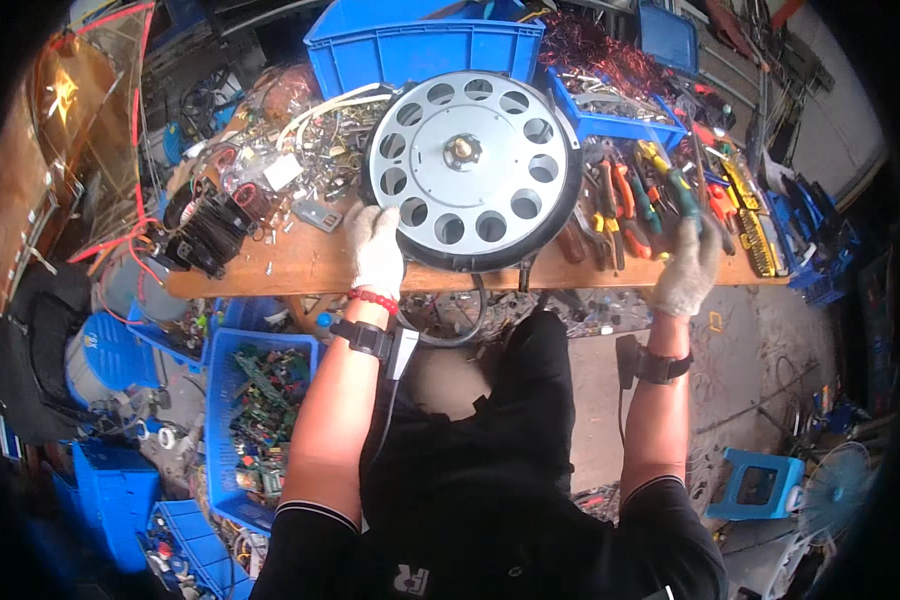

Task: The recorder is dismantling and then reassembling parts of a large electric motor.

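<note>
Both forearms reach forward to the table's [305, 262] near edge. There the left hand [375, 250] touches the rim of a round metal drum [500, 178], holed face upward. The right hand [688, 270] meets a green-handled tool [681, 192] slanting toward the far edge; whether either grips, I cannot tell.

At the back of the table [300, 265] stands a large blue bin [425, 60], with a tangle of dark red wire [595, 45] to its right. A smaller blue tray [630, 128] beside it holds metal scraps. On the floor [715, 375], a blue basket [215, 420] is filled with green circuit boards [270, 390]; at lower right, a light blue stool [760, 510] stands near a round fan [838, 485].
</note>
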A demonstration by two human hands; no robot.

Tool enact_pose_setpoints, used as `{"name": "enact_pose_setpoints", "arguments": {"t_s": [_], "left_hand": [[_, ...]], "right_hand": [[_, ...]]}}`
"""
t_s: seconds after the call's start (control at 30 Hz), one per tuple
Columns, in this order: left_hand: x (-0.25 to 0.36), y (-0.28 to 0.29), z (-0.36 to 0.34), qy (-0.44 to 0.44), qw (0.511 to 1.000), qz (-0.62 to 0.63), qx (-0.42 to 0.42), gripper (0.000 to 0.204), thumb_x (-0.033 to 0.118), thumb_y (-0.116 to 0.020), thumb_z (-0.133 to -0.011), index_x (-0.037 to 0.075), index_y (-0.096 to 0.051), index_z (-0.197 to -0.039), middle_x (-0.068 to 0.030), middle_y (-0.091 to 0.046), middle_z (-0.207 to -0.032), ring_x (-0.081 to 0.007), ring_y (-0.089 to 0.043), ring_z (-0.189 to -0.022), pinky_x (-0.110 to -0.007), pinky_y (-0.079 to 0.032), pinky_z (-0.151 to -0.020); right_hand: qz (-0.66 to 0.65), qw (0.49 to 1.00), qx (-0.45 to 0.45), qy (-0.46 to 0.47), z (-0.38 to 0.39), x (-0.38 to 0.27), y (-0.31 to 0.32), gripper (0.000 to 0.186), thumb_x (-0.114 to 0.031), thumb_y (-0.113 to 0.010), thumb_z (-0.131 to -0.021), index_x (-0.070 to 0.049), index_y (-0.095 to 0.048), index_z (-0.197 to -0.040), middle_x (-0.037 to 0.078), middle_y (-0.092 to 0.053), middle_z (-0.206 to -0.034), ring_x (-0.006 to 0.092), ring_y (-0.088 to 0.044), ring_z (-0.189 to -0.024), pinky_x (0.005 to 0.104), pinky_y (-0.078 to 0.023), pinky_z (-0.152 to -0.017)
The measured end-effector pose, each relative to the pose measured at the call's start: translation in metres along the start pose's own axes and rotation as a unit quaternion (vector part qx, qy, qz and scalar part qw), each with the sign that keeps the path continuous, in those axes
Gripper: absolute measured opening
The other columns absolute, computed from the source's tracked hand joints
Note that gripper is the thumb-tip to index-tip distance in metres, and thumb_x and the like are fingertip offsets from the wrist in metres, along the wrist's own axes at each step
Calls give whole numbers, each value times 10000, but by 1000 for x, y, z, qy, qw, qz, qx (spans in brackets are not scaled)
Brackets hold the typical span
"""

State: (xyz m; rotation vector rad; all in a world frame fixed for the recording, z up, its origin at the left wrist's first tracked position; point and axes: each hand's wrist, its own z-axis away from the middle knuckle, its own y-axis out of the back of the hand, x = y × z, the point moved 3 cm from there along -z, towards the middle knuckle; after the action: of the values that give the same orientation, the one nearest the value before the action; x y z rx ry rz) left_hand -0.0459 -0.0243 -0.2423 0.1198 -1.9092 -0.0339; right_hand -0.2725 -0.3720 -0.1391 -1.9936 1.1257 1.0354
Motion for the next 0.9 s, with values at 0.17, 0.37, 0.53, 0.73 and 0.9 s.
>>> {"name": "enact_pose_setpoints", "arguments": {"t_s": [0.17,0.37,0.53,0.73,0.9], "left_hand": [[9,6,-9,-96,992,-78,6,304,231,-657,-912,-65,-672,-843,-248,-624,-964,-423,-578,-981,-516,-427,-889],[24,2,-8,-100,994,-33,21,313,218,-657,-902,-81,-676,-813,-255,-627,-939,-426,-605,-932,-518,-447,-861],[14,3,-6,-85,993,-67,37,303,212,-663,-897,-83,-685,-830,-251,-621,-977,-417,-606,-951,-498,-461,-874],[20,5,-3,-71,997,-2,21,277,193,-673,-900,-79,-693,-847,-229,-628,-1003,-396,-608,-949,-469,-470,-871],[18,5,-1,-79,995,-25,52,253,172,-685,-895,-77,-696,-852,-215,-638,-1004,-375,-620,-954,-461,-476,-861]], "right_hand": [[70,988,-128,52,-14,-95,-32,371,-164,-607,-1013,30,-615,-1329,87,-687,-1050,147,-675,-874,292,-557,-791],[6,943,-323,-73,-13,-97,-78,309,-185,-583,-1041,15,-647,-1267,52,-662,-959,119,-606,-815,259,-496,-716],[-83,909,-395,-101,-18,-72,-92,226,-112,-548,-1040,13,-666,-1186,65,-669,-830,144,-629,-701,272,-511,-651],[-149,900,-348,-214,-17,-54,-85,242,-96,-543,-1026,25,-642,-1211,69,-674,-844,162,-623,-692,283,-502,-641],[-10,924,-364,-116,-7,-74,-87,289,-64,-546,-990,32,-608,-1255,79,-673,-955,152,-630,-781,281,-512,-712]]}}
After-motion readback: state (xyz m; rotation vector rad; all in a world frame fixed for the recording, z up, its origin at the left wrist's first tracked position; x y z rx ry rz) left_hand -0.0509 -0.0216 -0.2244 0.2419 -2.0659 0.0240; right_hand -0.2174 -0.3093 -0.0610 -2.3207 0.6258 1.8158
